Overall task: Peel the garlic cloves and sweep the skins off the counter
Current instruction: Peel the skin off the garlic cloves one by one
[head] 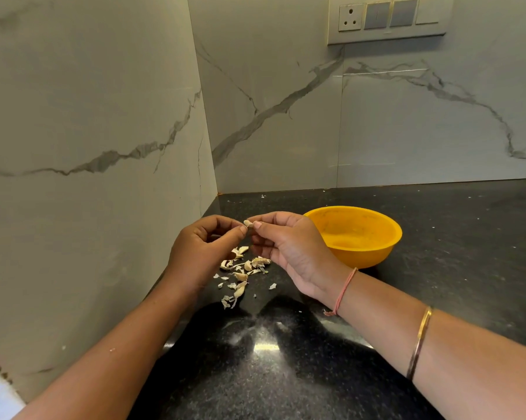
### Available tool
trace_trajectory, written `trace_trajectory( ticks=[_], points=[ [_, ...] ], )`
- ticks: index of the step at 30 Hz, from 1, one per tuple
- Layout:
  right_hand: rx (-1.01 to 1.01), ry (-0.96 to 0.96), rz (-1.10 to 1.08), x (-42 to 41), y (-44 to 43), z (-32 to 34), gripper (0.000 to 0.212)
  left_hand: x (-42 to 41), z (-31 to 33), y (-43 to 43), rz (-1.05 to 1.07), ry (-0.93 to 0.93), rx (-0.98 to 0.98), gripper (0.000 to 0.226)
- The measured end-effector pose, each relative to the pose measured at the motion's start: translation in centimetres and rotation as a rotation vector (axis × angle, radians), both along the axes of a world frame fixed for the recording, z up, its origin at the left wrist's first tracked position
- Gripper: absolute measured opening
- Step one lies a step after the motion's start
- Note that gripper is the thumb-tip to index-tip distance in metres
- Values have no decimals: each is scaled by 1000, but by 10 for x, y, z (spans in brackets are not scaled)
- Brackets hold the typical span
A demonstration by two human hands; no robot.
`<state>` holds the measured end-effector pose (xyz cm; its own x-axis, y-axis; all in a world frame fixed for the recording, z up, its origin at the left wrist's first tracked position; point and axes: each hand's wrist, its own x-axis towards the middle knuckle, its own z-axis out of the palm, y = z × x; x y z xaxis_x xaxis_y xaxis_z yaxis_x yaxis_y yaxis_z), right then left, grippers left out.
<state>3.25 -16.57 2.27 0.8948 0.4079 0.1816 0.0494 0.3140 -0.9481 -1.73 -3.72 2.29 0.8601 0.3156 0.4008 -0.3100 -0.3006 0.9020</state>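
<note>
Left hand (205, 248): fingertips pinched on garlic clove (248, 223)
Right hand (289, 244): fingertips pinching the same clove
Skins (240, 272): beneath hands
Bowl (358, 234): 3 o'clock

— How were the hands posed?
— Both forearms reached forward; the left hand (204, 250) and right hand (289, 247) met fingertip to fingertip, thumbs and forefingers pinched, remaining fingers curled.
</note>
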Motion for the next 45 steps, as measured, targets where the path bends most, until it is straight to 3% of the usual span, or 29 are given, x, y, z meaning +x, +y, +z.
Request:
trace_trajectory(
  ticks=[15,31,38,45],
  points=[
    [-180,-315,-128,-11,1,-2,6,3,-2,1,40,1,-20,13],
    [-25,-76,21,-11,-1,1,6,5,-3,2,-6,56,-145,16],
    [16,-36,52,-13,0,2,4,4,-1,1,-87,83,-289,14],
    [57,-5,47,-10,1,1,7,4,0,1,-108,95,-313,15]
  ],
)
